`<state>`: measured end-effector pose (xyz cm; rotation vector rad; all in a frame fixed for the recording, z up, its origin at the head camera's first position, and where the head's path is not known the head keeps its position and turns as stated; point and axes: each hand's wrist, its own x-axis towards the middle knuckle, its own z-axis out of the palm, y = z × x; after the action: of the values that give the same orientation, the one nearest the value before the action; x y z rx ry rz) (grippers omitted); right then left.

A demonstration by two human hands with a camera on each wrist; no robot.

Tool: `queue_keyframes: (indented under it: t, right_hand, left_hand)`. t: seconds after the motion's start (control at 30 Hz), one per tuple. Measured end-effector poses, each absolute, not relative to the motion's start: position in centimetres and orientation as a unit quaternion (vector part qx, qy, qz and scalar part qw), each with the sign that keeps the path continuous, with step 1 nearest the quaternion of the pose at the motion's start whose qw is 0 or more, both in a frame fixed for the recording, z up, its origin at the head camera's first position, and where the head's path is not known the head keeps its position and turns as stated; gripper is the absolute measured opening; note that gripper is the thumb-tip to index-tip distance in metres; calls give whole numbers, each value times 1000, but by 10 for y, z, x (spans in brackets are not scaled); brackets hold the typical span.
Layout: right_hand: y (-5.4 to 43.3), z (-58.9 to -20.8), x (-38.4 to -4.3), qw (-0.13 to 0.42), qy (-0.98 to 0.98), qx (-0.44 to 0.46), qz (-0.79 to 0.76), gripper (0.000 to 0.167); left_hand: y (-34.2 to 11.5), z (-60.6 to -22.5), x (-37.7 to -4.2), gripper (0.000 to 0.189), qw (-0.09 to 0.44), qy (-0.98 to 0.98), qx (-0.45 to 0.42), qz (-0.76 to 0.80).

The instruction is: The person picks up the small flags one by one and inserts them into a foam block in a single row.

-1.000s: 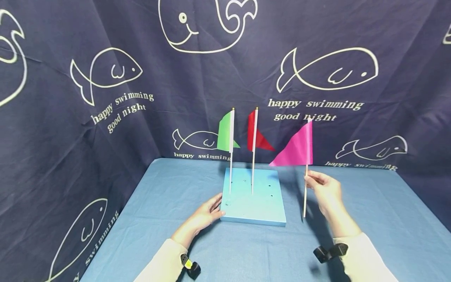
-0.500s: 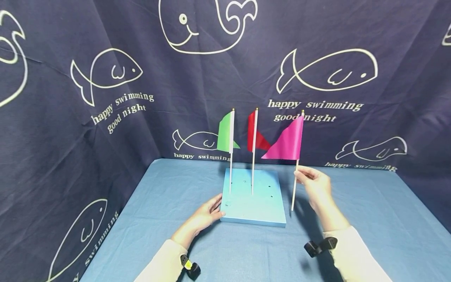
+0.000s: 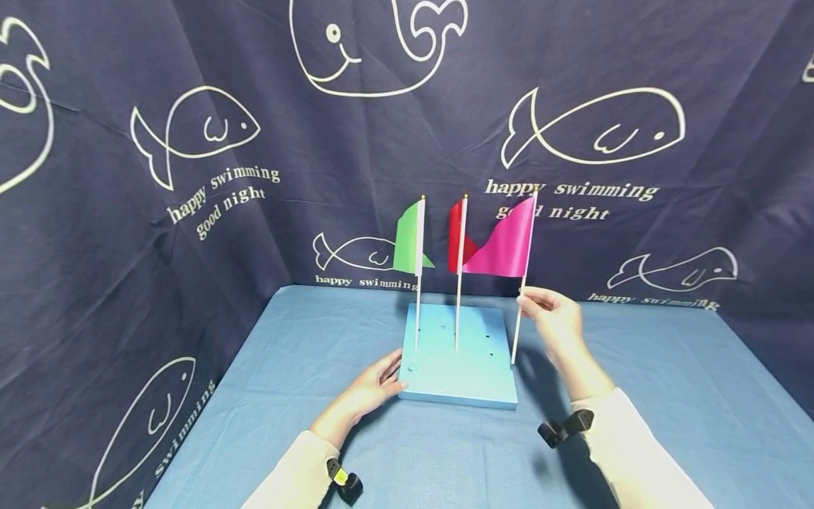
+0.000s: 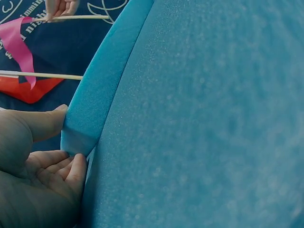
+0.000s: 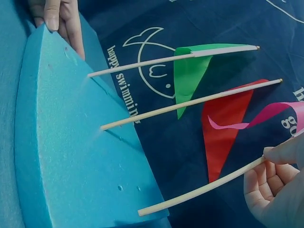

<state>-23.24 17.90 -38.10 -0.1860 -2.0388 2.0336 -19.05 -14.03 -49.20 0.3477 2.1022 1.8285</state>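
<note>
A pink pennant flag (image 3: 505,244) is pinched by its thin stick between thumb and fingers of my right hand (image 3: 559,322). Its lower tip is close over the right edge of a light blue foam board (image 3: 458,385). My left hand (image 3: 369,389) grips the board's left edge near the front corner, thumb on top, fingers along the side; the left wrist view shows the thumb (image 4: 47,123) at that corner. A green flag (image 5: 194,71) and a red flag (image 5: 228,123) stand upright in the board. Small holes (image 5: 129,188) show on its right side.
A blue cloth (image 3: 305,325) covers the table under the board. Behind and to the left hangs a dark blue curtain (image 3: 407,141) with white fish drawings and lettering. Black wrist cameras (image 3: 566,428) sit on both sleeves.
My right hand has carried the pink flag leftward and slightly up, from beside the board to over its right edge. My left hand and the two standing flags have stayed in place.
</note>
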Motion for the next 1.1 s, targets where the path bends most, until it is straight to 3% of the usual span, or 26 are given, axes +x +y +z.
queue_keyframes:
  t: [0.17,0.33,0.57,0.77,1.1]
  right_hand:
    - [177,-382,-237,133,-686,-59,713,15]
    - [174,-382,-240,141,-670,-52,727,26]
    - [169,-382,-242,138,-671,-59,726,13]
    - [166,-385,-243,143,-680,-55,717,26]
    - [161,-392,-246,138,-686,-54,713,32]
  left_hand:
    - [-141,-491,-191,70,165,740,126,640]
    - [-141,-491,-192,69,161,739,129,641]
    - [-141,-491,-190,69,164,738,127,642]
    - [-141,-492,-189,69,164,736,126,644]
    - [-141,-493,-189,70,163,736,129,645]
